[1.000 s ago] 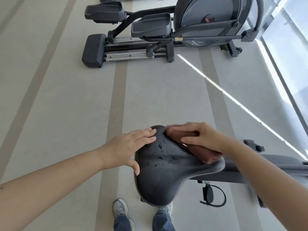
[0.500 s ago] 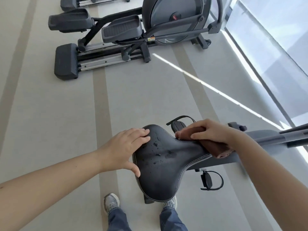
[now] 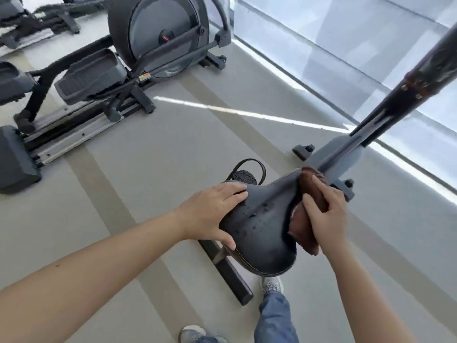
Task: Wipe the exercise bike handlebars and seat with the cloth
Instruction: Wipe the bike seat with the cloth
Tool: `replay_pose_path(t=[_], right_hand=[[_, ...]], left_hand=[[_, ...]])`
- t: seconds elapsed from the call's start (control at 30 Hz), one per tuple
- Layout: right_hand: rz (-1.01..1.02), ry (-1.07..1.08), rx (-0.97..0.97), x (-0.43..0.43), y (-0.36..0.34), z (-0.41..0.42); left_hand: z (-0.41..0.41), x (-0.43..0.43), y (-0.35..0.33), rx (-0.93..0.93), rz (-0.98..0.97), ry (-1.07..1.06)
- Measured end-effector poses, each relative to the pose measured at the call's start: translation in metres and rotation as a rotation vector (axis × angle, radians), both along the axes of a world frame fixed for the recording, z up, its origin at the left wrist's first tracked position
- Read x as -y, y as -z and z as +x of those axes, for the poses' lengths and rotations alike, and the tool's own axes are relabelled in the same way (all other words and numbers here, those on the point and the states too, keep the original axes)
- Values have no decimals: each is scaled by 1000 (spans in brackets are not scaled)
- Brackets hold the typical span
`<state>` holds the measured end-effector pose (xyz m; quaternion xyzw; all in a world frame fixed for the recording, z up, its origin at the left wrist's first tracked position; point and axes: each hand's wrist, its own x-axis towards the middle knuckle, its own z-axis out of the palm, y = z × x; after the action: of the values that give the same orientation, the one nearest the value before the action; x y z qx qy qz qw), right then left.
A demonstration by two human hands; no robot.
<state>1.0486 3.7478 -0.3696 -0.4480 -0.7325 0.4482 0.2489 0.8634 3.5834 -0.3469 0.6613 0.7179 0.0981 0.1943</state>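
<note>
The seat [image 3: 262, 233] looks half wiped: the right hand [image 3: 326, 214] clasps the cloth [image 3: 301, 226] against its edge, the left hand [image 3: 212, 211] lies with flat fingers steadying it, and droplets [image 3: 257, 214] between the fingers are not yet wiped.

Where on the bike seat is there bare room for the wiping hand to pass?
Free on the black padded seat: the droplet-spotted middle between the left hand and the brown cloth, and the wide rear end nearest the person. Crowded: the narrow front, where the right hand holds the cloth.
</note>
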Motion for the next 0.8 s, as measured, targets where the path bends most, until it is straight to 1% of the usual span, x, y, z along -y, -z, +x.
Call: replay_pose_path(t=[0.13,0.2,0.27,0.37,0.5,0.6,0.77,0.8], right_hand=[[-84,-67,11,55,-4,30],[-88,-25,16,77,-1,35],[-70,70,0,82,3,26],[-86,211,-71,57,3,1],[-143,272,-124,0,1,-28],[-179,165,-108,1,4,-19],[-112,-60,-55,57,3,27],[-113,-77,-49,66,3,33]], left_hand=[[-5,3,4,20,40,32],[-5,3,4,18,57,17],[-5,2,5,9,67,14],[-7,0,7,-11,55,23],[-7,-4,6,2,38,22],[-7,-3,7,1,37,25],[-9,-4,7,-5,54,42],[-9,-5,7,-12,55,50]])
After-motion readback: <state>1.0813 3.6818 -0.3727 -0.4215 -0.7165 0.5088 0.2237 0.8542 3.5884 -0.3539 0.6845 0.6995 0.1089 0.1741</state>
